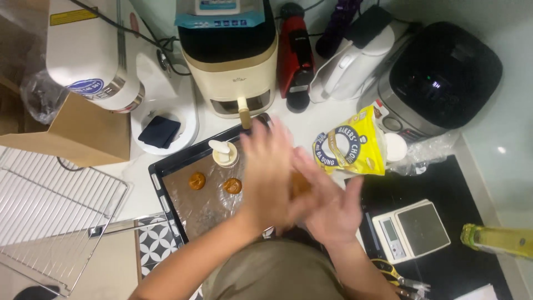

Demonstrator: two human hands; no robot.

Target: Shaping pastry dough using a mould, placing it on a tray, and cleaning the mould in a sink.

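My left hand (266,166) and my right hand (327,205) are pressed together over a black baking tray (166,166), palms facing, with a brown piece of dough (300,183) between them. Both hands are motion-blurred. Two brown dough pieces (197,180) (232,185) lie on the parchment lining the tray. A small white press tool (224,153) stands at the tray's far edge.
A yellow flour bag (350,147), a small kitchen scale (411,230) and a bottle (497,240) sit to the right. An air fryer (233,55), stand mixer (94,55), kettle (350,66) and rice cooker (444,72) line the back. A wire rack (50,211) lies left.
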